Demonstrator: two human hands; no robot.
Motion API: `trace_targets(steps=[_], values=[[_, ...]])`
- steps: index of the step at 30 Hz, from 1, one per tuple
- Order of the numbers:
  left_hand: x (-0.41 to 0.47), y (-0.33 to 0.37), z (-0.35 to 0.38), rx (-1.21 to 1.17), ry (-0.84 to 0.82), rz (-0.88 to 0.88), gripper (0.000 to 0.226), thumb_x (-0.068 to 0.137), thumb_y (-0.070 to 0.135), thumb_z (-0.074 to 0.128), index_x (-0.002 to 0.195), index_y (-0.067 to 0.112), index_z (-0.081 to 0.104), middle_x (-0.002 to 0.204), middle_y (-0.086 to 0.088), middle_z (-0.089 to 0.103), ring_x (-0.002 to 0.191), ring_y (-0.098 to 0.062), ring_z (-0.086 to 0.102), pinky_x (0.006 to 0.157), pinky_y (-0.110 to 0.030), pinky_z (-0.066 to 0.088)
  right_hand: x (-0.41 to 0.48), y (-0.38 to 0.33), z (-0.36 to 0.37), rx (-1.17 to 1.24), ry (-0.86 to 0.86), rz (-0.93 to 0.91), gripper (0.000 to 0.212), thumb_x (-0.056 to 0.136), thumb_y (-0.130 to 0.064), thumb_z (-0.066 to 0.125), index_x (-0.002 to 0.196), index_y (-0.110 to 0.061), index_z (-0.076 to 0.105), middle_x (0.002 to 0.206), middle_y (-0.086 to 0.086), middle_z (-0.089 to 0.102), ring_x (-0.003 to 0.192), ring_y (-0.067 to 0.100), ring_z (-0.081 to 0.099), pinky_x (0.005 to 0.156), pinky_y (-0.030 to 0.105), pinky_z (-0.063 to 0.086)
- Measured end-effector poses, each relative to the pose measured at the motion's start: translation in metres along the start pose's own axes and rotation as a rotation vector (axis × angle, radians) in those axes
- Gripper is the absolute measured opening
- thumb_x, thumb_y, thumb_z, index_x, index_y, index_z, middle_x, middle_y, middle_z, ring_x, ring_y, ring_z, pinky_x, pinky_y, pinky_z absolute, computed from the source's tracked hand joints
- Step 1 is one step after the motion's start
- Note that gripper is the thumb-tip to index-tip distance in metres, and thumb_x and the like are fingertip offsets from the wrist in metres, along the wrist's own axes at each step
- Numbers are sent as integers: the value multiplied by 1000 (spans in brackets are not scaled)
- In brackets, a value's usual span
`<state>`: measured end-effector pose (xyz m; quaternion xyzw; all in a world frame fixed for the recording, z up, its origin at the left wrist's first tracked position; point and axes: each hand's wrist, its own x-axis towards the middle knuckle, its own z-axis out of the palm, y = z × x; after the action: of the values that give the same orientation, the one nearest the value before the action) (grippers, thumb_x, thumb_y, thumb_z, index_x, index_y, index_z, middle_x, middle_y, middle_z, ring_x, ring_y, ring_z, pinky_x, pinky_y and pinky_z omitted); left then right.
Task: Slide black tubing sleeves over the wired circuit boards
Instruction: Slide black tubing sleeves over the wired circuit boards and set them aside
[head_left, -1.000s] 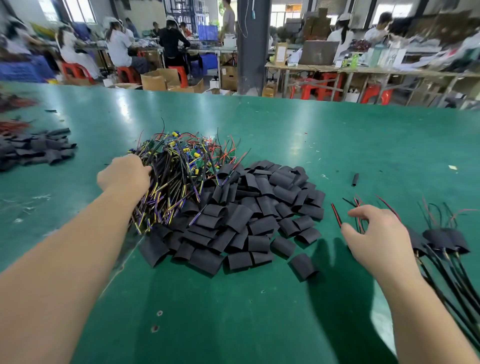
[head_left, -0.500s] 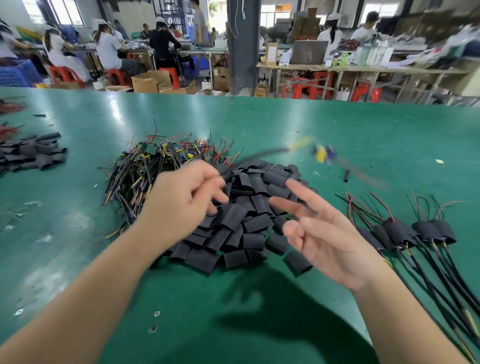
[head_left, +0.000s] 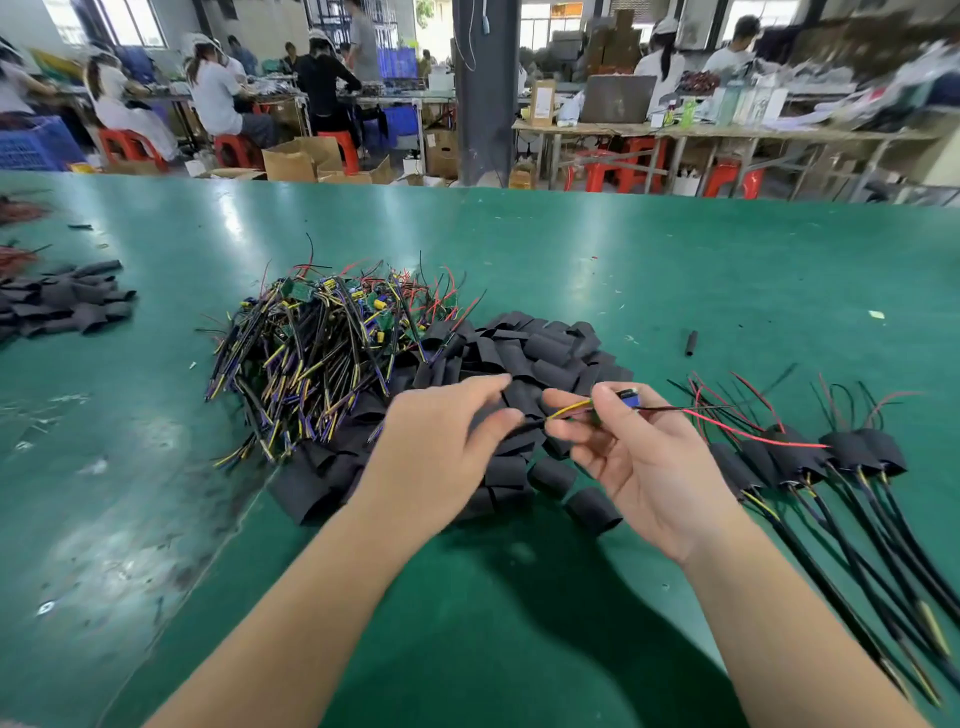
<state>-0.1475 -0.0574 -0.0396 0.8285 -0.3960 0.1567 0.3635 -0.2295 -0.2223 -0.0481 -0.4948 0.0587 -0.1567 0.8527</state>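
No legible txt anywhere.
- White-labelled brown cardboard box (head_left: 542, 103), far table, centre-right: print blurred, unreadable.
- Green circuit boards in tangled wire pile (head_left: 311, 332), mid-left: markings too small.
- Small wired board w/ blue component (head_left: 628, 400), near centre: no print discernible.
- Pale bottles and cartons (head_left: 748, 101), far right: blurred, nothing readable.

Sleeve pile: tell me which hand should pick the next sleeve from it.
Left. The left hand is over the sleeve pile and only pinches the cable, so it could likely let go and reach down. The right hand pinches the board and should hold it steady.
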Motion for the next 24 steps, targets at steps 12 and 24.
trace_targets(steps=[12,24], values=[[5,1,30,-455,-233,-254,12,90,21,64,81,17,71,67,7,69,53,-8,58,58,-26,52,5,7,-10,-504,117,-100,18,68,-26,78,70,-15,64,62,5,61,58,15,53,58,28,45],[-9,-13,29,-358,-121,-173,15,82,42,64,87,30,74,68,3,71,62,-19,63,59,-38,50,8,18,-3,-333,194,36,26,68,-25,72,78,-2,66,59,3,62,49,15,58,46,20,47]])
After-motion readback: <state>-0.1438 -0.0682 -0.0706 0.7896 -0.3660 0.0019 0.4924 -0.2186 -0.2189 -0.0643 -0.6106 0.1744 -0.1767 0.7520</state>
